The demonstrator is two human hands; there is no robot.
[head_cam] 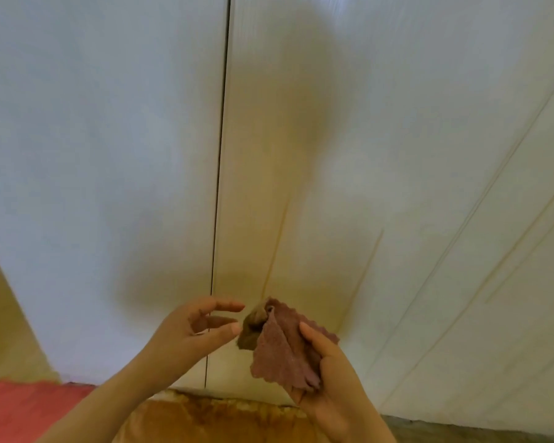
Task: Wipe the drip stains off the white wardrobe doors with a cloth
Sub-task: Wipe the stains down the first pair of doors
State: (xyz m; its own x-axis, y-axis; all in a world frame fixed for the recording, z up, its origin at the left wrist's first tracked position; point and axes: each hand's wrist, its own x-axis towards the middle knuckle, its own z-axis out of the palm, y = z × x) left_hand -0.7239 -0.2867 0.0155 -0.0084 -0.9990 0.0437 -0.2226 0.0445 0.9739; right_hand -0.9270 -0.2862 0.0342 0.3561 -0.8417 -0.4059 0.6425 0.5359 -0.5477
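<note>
While right hand [330, 378] grips one cloth [279, 356], left hand [192, 327] empty; two doors [103, 155].

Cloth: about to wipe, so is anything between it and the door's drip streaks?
Nothing visible. The right hand grips the cloth below the drip streaks on the wardrobe door; the left hand is beside it.

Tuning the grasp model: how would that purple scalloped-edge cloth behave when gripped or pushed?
Likely floppy: the purple scalloped-edge cloth folds and droops from the right hand instead of holding shape. Probably light: one hand's thumb and fingers carry it. The surface looks napped, so probably not slippery, though blur limits that.
</note>
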